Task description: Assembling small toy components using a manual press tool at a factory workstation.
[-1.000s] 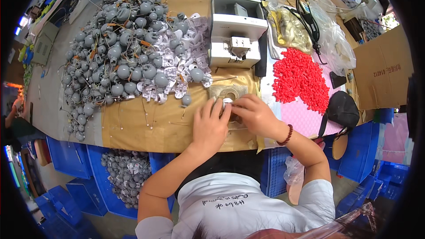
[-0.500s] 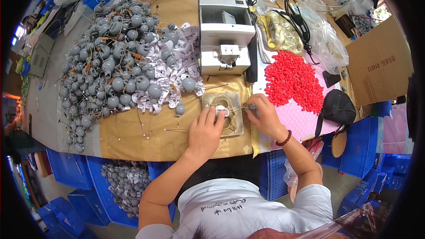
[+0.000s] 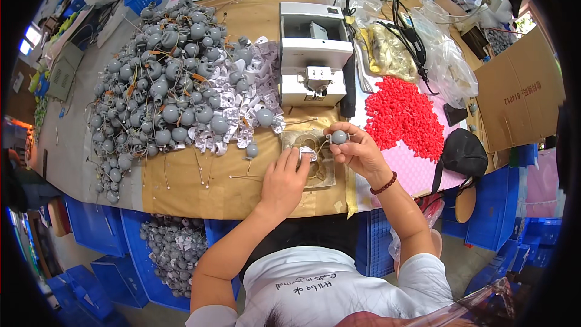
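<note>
Bench point(image 3: 181, 188), covered in brown paper, runs across the view, its near edge against the seated person. A large heap of grey ball-shaped parts point(image 3: 163, 94) with wire leads takes up the left half of the bench, with white plastic pieces point(image 3: 242, 118) mixed into the heap's right side. A blue crate point(image 3: 175, 248) below the near edge holds more of the same grey parts. A white and grey benchtop machine point(image 3: 315, 54) stands at the middle of the far side, cables running off behind it. A cardboard box point(image 3: 520, 94) sits at the right end. A spread of small red parts point(image 3: 405, 115) lies on a pink sheet point(image 3: 417, 172) towards the right edge, with clear plastic bags point(image 3: 442, 54) beyond it at the far right corner. A black pouch point(image 3: 463, 152) rests at the right near corner.

A small shallow tray point(image 3: 324, 172) lies just in front of the machine, near the near edge. Left hand point(image 3: 284, 181) rests flat by the tray, fingertips pinching a small white piece point(image 3: 307, 154) over it. Right hand point(image 3: 360, 151) is raised over the tray's far right corner, fingers closed on one grey ball point(image 3: 339, 137), held clear of the bench.
</note>
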Available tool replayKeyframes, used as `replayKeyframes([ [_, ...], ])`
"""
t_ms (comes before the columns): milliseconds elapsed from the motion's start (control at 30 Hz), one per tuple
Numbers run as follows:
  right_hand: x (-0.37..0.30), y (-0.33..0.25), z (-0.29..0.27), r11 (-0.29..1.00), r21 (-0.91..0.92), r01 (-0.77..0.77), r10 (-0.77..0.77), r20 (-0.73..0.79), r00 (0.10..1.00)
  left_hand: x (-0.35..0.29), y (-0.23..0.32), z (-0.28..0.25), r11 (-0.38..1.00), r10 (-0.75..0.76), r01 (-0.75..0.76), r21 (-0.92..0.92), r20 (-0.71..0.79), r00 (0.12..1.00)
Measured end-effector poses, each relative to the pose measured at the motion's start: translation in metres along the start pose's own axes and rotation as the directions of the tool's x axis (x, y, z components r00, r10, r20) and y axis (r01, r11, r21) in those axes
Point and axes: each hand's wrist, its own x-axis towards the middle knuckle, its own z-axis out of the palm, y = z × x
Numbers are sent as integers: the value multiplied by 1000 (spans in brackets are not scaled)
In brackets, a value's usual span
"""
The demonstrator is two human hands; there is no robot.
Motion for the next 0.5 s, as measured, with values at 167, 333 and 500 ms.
replayKeyframes([
  [167, 5, 0, 4, 994, -94, -52, 53, 11, 999, 0, 0, 0, 1000, -15, 15, -8, 8, 1000],
  [333, 14, 5, -2, 861, -495, -119, 124, -22, 992, 1, -4, 1, 1000, 11, -11, -15, -20, 1000],
  [500, 22, 21, 11, 289, -948, 133, -183, 82, 980, 0, -7, 0, 998, 48, -49, -31, -45, 998],
])
